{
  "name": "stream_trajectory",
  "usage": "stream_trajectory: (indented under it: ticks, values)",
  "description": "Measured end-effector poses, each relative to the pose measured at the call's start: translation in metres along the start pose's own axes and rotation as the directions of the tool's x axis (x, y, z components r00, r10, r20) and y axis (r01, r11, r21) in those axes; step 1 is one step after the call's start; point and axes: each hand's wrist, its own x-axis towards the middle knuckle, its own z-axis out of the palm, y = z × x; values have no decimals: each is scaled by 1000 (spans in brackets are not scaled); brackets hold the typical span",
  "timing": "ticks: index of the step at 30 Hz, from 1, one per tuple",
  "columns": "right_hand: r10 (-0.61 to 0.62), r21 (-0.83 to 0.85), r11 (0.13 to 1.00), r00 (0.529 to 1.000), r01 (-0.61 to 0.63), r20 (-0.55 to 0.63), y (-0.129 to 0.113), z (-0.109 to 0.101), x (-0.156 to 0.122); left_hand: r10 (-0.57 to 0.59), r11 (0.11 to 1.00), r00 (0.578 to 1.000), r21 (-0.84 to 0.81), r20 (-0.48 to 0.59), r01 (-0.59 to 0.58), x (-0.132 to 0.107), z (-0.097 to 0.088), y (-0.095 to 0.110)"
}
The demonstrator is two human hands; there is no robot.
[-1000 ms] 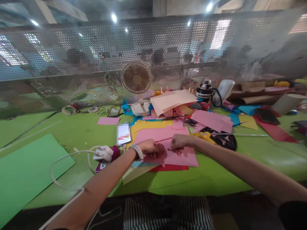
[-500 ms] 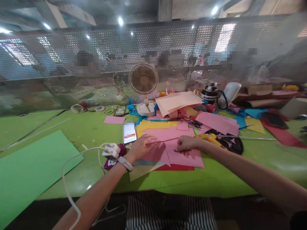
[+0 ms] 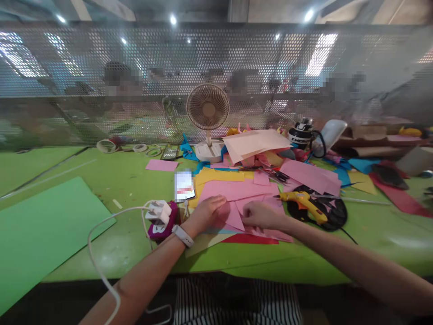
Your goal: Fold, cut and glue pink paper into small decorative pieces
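A folded pink paper (image 3: 233, 214) lies on a stack of pink, yellow and red sheets on the green table (image 3: 128, 180). My left hand (image 3: 206, 212), a white watch on its wrist, lies flat on the paper's left part with fingers stretched out. My right hand (image 3: 259, 215) is closed in a pinch on the paper's right flap, close beside the left hand.
A phone (image 3: 184, 186) and a white charger on a purple block (image 3: 160, 216) with its cable sit left of the paper. A yellow glue gun (image 3: 306, 201) lies right. A small fan (image 3: 208, 110), scissors (image 3: 277, 174), tape rolls and loose coloured sheets lie behind. A big green sheet (image 3: 43, 225) lies far left.
My right hand has moved left across the pink paper toward my left hand, folding a flap over. My left hand has opened and now lies flat. The camera shifted slightly.
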Motion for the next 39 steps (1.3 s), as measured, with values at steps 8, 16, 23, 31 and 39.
stream_trajectory:
  ticks: [8, 16, 23, 31, 39]
  values:
    - [-659, -521, 711, 706, 472, -259, 16, 13, -5, -3, 973, 1000, 231, 13, 0, -2, -5, 11]
    - [-745, -468, 657, 604, 591, -283, 21, 13, 3, -5, 958, 993, 284, 119, -29, -5, -7, 23]
    - [-711, -368, 702, 625, 609, -322, 20, 13, 7, -74, 969, 977, 247, 199, 23, -16, -3, 34]
    - [-542, -169, 836, 740, 522, -398, 19, 14, 13, -100, 986, 978, 150, 184, 72, -13, -14, 38]
    - [-385, -136, 920, 780, 368, -494, 11, 22, 18, -209, 975, 977, 84, 50, 204, -6, -12, 42]
